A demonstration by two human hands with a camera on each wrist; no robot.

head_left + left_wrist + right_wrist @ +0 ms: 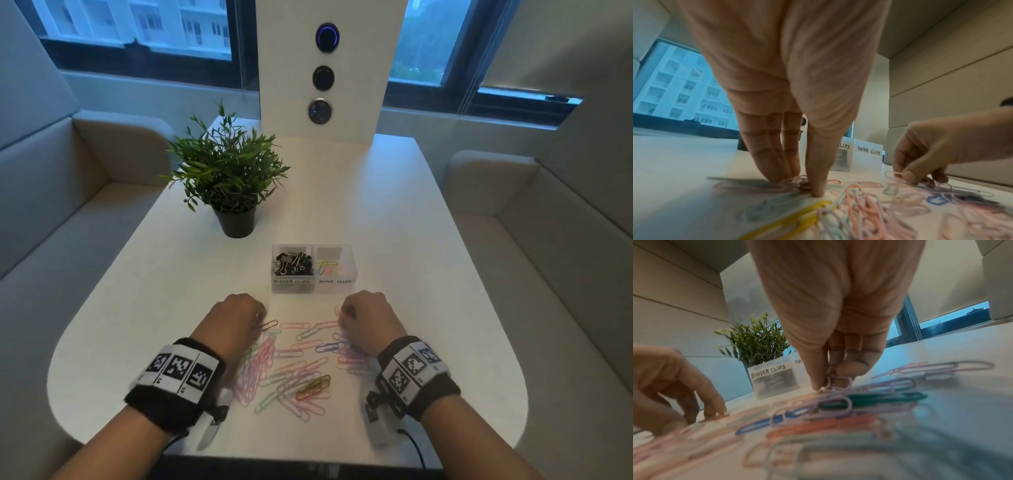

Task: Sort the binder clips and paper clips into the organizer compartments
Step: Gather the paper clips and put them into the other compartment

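Observation:
A clear two-part organizer stands mid-table. Its left compartment, labelled BINDER CLIPS, holds black binder clips. The right one, labelled PAPER CLIPS, holds a few pastel clips. Several coloured paper clips lie scattered in front of it. My left hand is at the pile's left edge, fingers and thumb pinching a small bunch of paper clips against the table. My right hand is at the pile's right edge, pinching lilac paper clips just above the surface.
A potted plant stands behind the organizer to the left. A white panel with three round buttons rises at the table's far end. Beige benches flank the white table. The rounded front edge is near my wrists.

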